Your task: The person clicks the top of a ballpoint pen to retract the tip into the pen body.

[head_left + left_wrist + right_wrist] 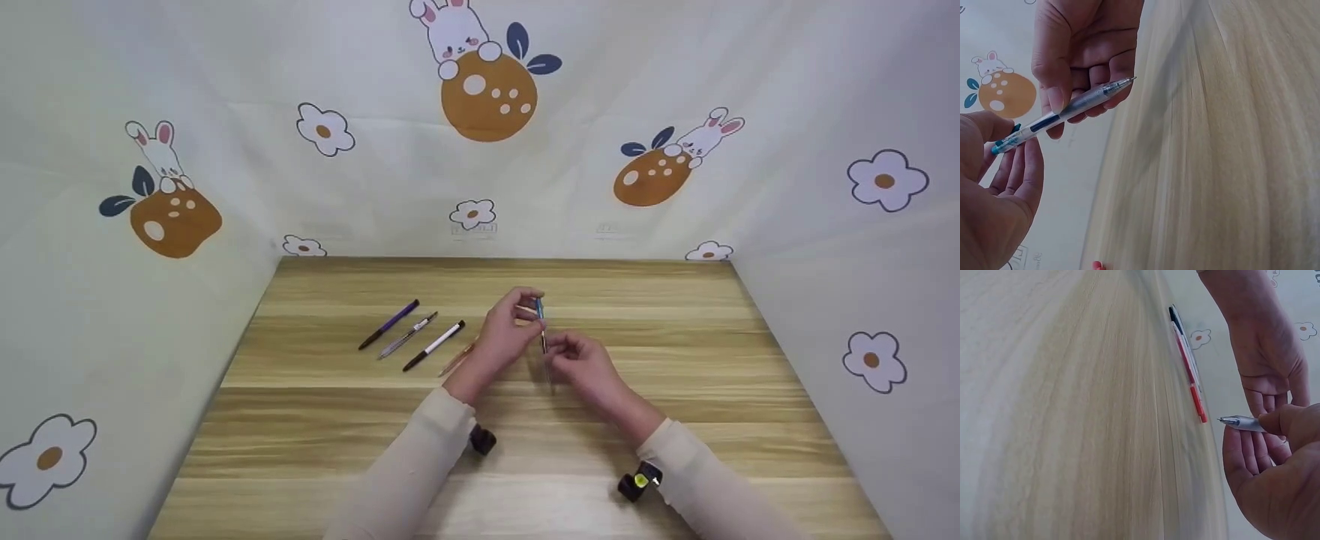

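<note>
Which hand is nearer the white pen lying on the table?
Left. The left hand is just right of the white pen, gripping the top of the clear pen. The right hand holds its lower end, farther right.

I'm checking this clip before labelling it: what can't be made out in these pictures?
- Head view: the held pen is mostly covered by the left hand and right hand; its tip is too small.
- Head view: the orange pen is partly hidden behind the left hand.
- Right wrist view: the pen's rear is hidden in the right hand.
</note>
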A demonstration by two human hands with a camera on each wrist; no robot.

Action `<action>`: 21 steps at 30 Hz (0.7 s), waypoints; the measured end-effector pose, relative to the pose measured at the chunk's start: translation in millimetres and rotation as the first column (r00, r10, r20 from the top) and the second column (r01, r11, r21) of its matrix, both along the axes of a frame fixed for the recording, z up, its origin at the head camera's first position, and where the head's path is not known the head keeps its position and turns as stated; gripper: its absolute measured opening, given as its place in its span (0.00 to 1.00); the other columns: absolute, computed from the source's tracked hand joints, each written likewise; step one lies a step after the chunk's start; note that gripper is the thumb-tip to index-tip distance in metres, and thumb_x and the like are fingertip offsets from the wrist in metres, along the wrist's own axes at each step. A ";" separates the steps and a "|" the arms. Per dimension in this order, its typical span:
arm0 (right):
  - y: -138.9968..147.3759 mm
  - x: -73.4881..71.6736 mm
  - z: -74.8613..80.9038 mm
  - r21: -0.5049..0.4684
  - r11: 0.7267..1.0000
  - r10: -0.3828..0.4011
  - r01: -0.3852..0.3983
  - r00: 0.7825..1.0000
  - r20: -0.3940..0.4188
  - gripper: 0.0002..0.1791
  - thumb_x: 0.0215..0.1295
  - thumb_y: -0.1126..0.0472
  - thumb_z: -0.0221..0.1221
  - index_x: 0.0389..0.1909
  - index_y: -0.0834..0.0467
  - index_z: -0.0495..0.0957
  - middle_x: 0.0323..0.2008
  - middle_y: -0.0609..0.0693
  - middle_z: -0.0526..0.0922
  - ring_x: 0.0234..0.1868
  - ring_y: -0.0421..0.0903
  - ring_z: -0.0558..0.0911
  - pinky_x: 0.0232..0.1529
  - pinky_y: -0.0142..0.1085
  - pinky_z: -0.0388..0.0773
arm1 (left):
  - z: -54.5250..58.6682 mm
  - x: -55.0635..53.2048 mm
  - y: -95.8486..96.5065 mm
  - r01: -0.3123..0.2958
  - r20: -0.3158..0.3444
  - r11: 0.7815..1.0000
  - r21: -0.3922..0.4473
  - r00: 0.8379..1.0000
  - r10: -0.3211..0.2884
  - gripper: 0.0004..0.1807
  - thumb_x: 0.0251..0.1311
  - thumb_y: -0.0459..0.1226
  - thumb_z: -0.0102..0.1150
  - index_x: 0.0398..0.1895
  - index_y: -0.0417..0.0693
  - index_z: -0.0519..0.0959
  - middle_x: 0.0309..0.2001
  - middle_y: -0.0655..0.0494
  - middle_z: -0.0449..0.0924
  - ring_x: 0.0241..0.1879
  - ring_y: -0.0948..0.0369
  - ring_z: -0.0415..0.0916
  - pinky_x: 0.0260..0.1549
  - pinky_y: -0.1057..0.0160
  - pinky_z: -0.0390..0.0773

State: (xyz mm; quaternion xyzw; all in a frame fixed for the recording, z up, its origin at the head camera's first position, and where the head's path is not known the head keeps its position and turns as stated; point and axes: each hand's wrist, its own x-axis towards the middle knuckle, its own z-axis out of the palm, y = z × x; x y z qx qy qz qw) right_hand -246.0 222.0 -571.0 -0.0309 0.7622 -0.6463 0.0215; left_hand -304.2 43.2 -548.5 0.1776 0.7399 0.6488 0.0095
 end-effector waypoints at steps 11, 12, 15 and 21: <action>-4.0 2.3 4.3 -0.054 0.998 -0.031 0.033 0.999 0.030 0.16 0.65 0.76 0.60 0.53 0.74 0.84 0.39 0.53 0.86 0.39 0.41 0.83 0.37 0.29 0.81 | 3.5 1.6 -0.1 0.003 0.004 1.000 0.025 1.000 -0.003 0.20 0.70 0.24 0.70 0.63 0.42 0.82 0.54 0.44 0.84 0.49 0.56 0.85 0.43 0.62 0.84; -4.3 2.4 4.7 -0.061 0.998 -0.031 0.033 0.999 0.029 0.16 0.65 0.76 0.60 0.53 0.74 0.84 0.38 0.53 0.85 0.39 0.41 0.83 0.37 0.29 0.81 | 3.6 1.5 -0.3 0.007 0.004 0.999 0.032 1.000 -0.007 0.20 0.70 0.24 0.69 0.62 0.42 0.82 0.53 0.44 0.84 0.49 0.56 0.85 0.43 0.62 0.84; -5.3 2.2 5.3 -0.071 0.997 -0.025 0.027 0.999 0.020 0.16 0.65 0.77 0.59 0.53 0.74 0.83 0.37 0.53 0.84 0.38 0.41 0.82 0.36 0.29 0.80 | 3.8 1.6 -1.0 0.015 0.007 0.998 0.055 1.000 -0.015 0.18 0.71 0.24 0.68 0.61 0.43 0.82 0.52 0.44 0.84 0.48 0.55 0.85 0.43 0.62 0.84; -7.5 2.8 7.1 -0.082 0.996 -0.021 0.022 1.000 0.008 0.16 0.64 0.78 0.58 0.52 0.74 0.83 0.37 0.53 0.83 0.38 0.42 0.82 0.36 0.29 0.80 | 4.0 1.3 -2.1 0.026 0.007 0.995 0.094 1.000 -0.027 0.17 0.71 0.24 0.67 0.60 0.40 0.82 0.53 0.39 0.83 0.47 0.57 0.84 0.45 0.64 0.84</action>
